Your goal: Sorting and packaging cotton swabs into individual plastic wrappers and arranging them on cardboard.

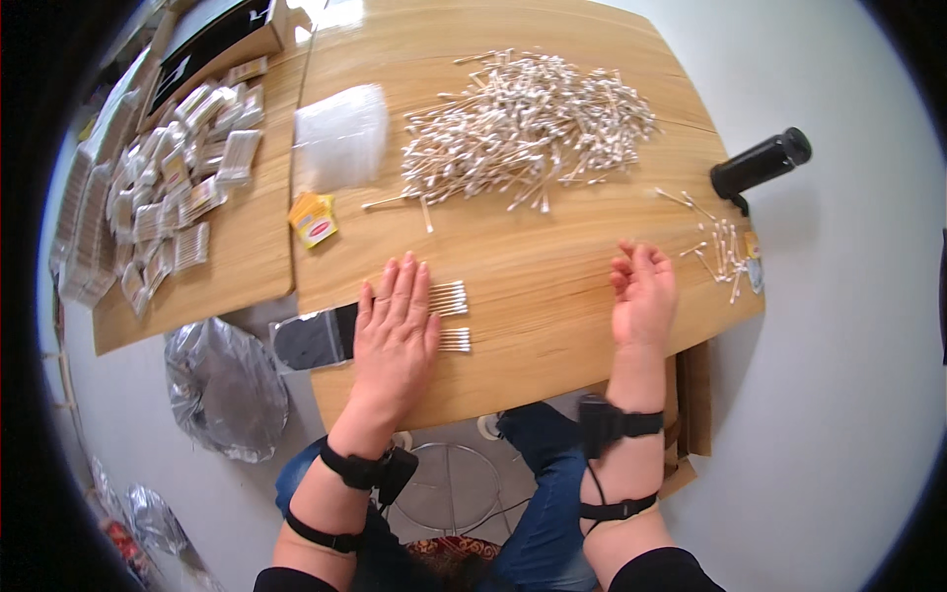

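My left hand point(397, 331) lies flat, fingers stretched out and side by side, over a set of cotton swabs point(450, 298) near the table's front edge. Their white tips stick out to its right in two groups. Under and left of this hand is a clear plastic bag point(333, 337) with a dark flat piece point(308, 341) in it. Over the right part of the table, my right hand point(643, 291) has its fingers curled in, and no object shows in them. Farther away spreads a big heap of loose cotton swabs point(533, 128).
Left of the heap lie clear empty bags point(342, 138) and yellow cards point(315, 219). Packed swab bags point(182, 178) pile up at the left. Loose swabs point(725, 247) lie by the right edge, near a black cylindrical device point(760, 166). A plastic sack point(225, 390) stands below left.
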The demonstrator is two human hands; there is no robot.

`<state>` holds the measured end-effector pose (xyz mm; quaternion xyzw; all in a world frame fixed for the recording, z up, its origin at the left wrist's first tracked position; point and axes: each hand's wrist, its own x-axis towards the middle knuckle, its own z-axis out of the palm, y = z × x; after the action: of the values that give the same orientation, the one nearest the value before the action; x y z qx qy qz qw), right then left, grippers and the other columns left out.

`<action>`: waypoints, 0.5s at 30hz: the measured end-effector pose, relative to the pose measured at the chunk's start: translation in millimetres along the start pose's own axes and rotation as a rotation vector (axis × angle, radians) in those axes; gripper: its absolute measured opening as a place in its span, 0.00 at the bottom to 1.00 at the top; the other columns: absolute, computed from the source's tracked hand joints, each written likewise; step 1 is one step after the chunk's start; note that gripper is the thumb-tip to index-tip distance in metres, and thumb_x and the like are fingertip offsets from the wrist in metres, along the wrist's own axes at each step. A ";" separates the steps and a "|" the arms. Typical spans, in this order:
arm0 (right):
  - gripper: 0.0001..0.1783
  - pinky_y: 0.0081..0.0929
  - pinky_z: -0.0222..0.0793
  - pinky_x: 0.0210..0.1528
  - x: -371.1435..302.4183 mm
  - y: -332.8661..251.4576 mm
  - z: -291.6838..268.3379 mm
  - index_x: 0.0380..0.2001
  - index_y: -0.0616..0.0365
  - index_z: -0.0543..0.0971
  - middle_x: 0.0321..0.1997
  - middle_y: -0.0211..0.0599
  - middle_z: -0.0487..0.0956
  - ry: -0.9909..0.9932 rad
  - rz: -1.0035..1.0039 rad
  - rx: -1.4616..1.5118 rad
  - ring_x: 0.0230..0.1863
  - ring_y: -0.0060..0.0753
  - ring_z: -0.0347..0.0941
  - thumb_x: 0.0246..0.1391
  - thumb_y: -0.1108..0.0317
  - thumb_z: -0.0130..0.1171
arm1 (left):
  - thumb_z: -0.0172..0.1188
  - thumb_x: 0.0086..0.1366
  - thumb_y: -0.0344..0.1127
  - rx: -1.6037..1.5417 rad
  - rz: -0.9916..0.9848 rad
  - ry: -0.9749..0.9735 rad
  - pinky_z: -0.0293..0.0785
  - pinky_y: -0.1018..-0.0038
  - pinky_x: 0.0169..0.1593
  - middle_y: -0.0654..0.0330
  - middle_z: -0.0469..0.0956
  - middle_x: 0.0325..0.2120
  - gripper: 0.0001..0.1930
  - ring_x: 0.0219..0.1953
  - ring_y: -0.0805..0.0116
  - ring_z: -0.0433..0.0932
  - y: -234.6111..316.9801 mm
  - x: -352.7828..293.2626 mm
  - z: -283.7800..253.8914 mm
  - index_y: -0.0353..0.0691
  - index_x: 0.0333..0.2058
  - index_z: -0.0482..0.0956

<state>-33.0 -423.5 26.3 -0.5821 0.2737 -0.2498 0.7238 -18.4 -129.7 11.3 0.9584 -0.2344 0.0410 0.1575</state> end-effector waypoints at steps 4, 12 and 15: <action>0.08 0.21 0.75 0.36 -15.7 -4.4 19.1 0.47 0.59 0.76 0.38 0.35 0.82 -0.091 0.154 0.122 0.36 0.22 0.76 0.66 0.73 0.57 | 0.51 0.73 0.40 0.011 0.000 0.007 0.43 0.57 0.77 0.53 0.58 0.73 0.30 0.77 0.57 0.52 -1.6 -1.0 1.6 0.37 0.71 0.61; 0.11 0.35 0.73 0.39 -77.3 8.3 74.0 0.28 0.58 0.85 0.33 0.38 0.80 -0.684 -0.468 -0.681 0.36 0.39 0.77 0.46 0.83 0.56 | 0.52 0.72 0.40 0.025 -0.011 0.021 0.43 0.56 0.77 0.54 0.58 0.73 0.31 0.77 0.58 0.52 -3.8 -4.4 2.5 0.38 0.71 0.61; 0.12 0.38 0.73 0.39 -79.6 9.3 78.2 0.29 0.58 0.85 0.32 0.39 0.79 -0.676 -0.559 -0.759 0.37 0.45 0.76 0.43 0.83 0.56 | 0.53 0.72 0.40 0.028 -0.006 0.038 0.43 0.56 0.77 0.54 0.58 0.73 0.31 0.77 0.58 0.52 -3.0 -3.5 3.1 0.38 0.71 0.61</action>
<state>-36.6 -312.3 39.0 -0.8985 -0.0663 -0.1159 0.4182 -20.2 -126.6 6.9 0.9603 -0.2279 0.0622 0.1485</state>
